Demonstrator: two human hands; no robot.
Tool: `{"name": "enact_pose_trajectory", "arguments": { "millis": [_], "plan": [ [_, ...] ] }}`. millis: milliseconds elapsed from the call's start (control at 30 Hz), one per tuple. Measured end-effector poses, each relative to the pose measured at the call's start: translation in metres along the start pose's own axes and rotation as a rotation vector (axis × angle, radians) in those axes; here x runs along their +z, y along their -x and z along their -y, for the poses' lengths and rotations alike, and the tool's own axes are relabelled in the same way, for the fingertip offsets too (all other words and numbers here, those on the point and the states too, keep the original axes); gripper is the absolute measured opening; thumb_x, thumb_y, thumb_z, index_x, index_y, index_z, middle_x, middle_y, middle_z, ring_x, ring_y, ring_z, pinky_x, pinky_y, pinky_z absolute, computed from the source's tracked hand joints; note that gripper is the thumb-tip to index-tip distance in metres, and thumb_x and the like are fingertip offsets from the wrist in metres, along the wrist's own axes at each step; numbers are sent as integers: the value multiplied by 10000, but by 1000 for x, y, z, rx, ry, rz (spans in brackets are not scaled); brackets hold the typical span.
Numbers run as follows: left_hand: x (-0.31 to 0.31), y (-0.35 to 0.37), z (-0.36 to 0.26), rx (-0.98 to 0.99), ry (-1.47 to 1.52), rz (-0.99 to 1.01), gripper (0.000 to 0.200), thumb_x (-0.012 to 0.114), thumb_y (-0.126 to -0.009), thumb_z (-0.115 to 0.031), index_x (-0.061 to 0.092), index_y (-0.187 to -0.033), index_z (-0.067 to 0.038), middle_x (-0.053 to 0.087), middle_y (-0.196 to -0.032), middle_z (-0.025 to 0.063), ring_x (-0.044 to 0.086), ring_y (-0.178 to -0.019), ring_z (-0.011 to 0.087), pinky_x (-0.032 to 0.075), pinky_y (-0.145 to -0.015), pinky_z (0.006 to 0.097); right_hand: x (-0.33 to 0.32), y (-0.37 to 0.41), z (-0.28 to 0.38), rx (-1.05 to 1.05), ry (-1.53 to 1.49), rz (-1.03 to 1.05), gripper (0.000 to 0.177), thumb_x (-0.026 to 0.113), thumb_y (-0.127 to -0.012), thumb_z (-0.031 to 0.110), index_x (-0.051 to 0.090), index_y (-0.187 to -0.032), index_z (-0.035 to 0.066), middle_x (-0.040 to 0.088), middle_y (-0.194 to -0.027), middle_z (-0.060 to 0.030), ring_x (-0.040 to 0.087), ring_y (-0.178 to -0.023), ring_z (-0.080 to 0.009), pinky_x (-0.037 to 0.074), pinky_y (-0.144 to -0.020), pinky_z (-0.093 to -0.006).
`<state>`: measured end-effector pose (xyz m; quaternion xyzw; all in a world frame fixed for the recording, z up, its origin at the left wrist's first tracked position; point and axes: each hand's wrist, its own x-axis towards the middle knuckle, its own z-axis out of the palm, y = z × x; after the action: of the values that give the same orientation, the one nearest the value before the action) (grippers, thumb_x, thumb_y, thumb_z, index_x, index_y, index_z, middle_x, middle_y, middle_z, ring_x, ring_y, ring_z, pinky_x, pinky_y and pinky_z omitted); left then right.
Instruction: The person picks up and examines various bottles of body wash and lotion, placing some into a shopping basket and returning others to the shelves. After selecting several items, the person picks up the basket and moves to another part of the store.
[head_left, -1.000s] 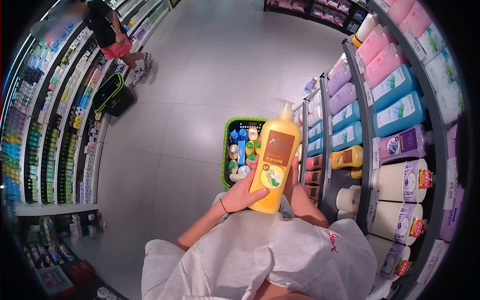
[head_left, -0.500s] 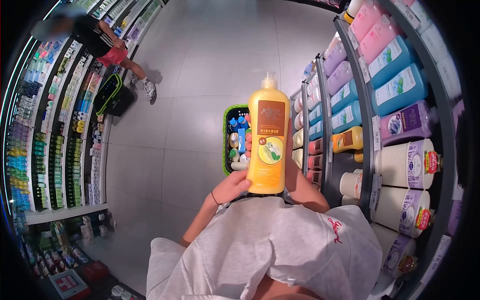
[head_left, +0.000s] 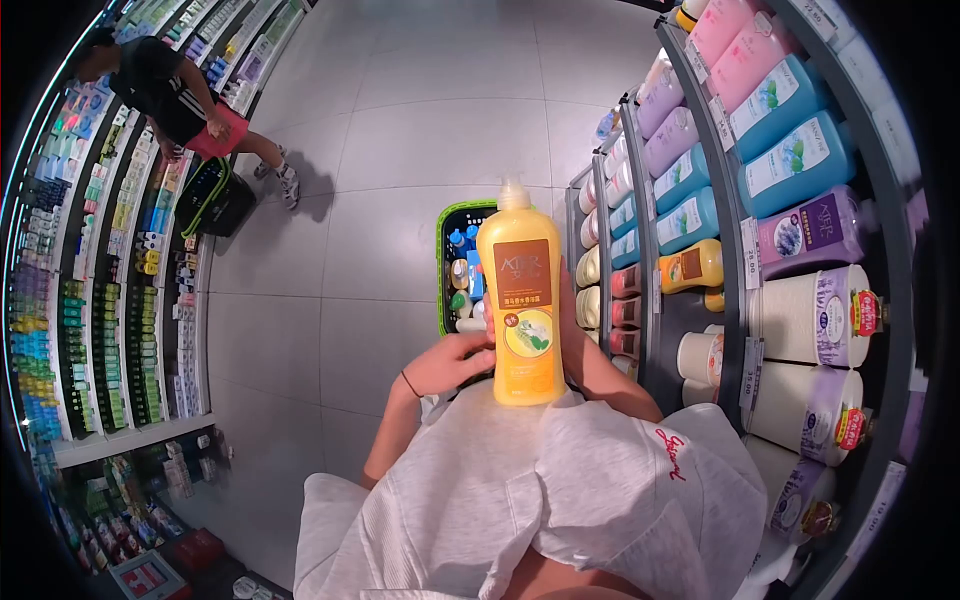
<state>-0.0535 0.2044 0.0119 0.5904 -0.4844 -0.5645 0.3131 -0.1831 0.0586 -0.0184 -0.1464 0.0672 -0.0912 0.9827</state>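
A large yellow pump bottle (head_left: 520, 365) with a brown label and a pale pump top stands upright in front of my body. My right hand (head_left: 568, 315) is wrapped round it from behind; most of that hand is hidden, with fingertips showing at the bottle's left edge. At the bottle's lower left side is my left hand (head_left: 448, 364), its fingers stretched toward the edge, the thumb off the front face. Beyond the bottle, a black shopping basket with a green rim (head_left: 441, 265) holds several items, among them blue-capped bottles (head_left: 459, 240).
Shelves on the right carry blue bottles (head_left: 795, 165), a purple bottle (head_left: 815, 235), a lying yellow bottle (head_left: 692, 267) and white tissue rolls (head_left: 785, 315). At the left shelving, a person (head_left: 165, 90) stands by another black basket (head_left: 222, 205). Grey floor tiles (head_left: 380, 170) run between.
The yellow bottle has shifted slightly left and down. My left thumb has come off its front. The other person has turned toward the shelf, reaching an arm down near the basket.
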Motion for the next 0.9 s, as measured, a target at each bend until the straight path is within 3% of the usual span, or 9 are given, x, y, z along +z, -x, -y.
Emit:
{"name": "enact_pose_trajectory", "arguments": {
  "millis": [100, 200, 367, 433, 567, 600, 700, 800, 900],
  "plan": [
    [-9, -2, 11, -8, 112, -147, 421, 452, -935, -327, 488, -1222, -22, 600, -1069, 108, 559, -993, 186, 420, -875, 293, -7, 5, -1, -141, 178, -173, 761, 281, -865, 658, 421, -1258, 21, 580, -1063, -148, 590, -931, -236, 479, -812, -348],
    [-14, -5, 2, 168, 462, -213, 586, 509, -911, -314, 255, -1381, -72, 459, -1253, 124, 463, -1132, 206, 383, -943, 339, 17, 9, 8, -204, 277, -76, 674, 314, -904, 583, 413, -1269, 26, 544, -1150, -107, 537, -1042, -194, 431, -889, -312],
    [6, -30, -6, 276, 470, -317, 706, 619, -843, -265, 214, -1378, -46, 400, -1299, 98, 388, -1202, 187, 338, -991, 330, 15, -6, 3, -238, 562, -158, 620, 404, -919, 490, 354, -1306, 8, 496, -1193, -100, 473, -1116, -182, 367, -952, -306],
    [13, -40, 3, 148, 758, -470, 681, 624, -835, -237, 242, -1358, -28, 413, -1282, 101, 400, -1190, 188, 340, -990, 330, 22, -10, 4, -325, 1181, -251, 640, 438, -914, 470, 318, -1322, -9, 468, -1227, -133, 455, -1144, -208, 344, -976, -319],
    [19, -40, 9, 275, 1030, -463, 645, 599, -841, -324, 293, -1320, -20, 438, -1257, 99, 439, -1165, 208, 359, -980, 343, 44, -4, 7, -187, 1230, -263, 579, 423, -948, 340, 240, -1387, 10, 375, -1342, -130, 349, -1246, -185, 277, -1021, -315],
    [19, -41, 10, 264, 1005, -472, 671, 543, -851, -431, 293, -1328, -32, 431, -1277, 115, 448, -1165, 227, 366, -979, 364, 46, -4, 8, -207, 1237, -277, 699, 446, -917, 434, 221, -1380, -38, 408, -1321, -206, 401, -1238, -260, 309, -1013, -331],
    [21, -42, 4, 223, 1066, -569, 745, 388, -838, -615, 328, -1321, -50, 451, -1273, 127, 465, -1161, 261, 389, -969, 406, 45, 1, 10, -222, 1333, -256, 643, 501, -912, 359, 267, -1366, -31, 457, -1274, -207, 484, -1161, -244, 384, -952, -320],
    [5, -40, 8, 409, 1208, -332, 800, 337, -830, -660, 303, -1344, -47, 439, -1291, 154, 484, -1132, 271, 424, -922, 409, 55, 5, 23, -155, 1081, -157, 582, 568, -887, 252, 321, -1342, -12, 546, -1170, -189, 585, -1010, -197, 465, -835, -285],
    [-5, -28, 6, 403, 1124, -343, 831, 314, -816, -691, 320, -1336, -43, 473, -1252, 159, 515, -1092, 280, 448, -890, 416, 63, 6, 26, -184, 1175, -171, 489, 601, -862, 178, 415, -1286, 19, 633, -1010, -137, 630, -862, -138, 496, -736, -250]
  ]
}}
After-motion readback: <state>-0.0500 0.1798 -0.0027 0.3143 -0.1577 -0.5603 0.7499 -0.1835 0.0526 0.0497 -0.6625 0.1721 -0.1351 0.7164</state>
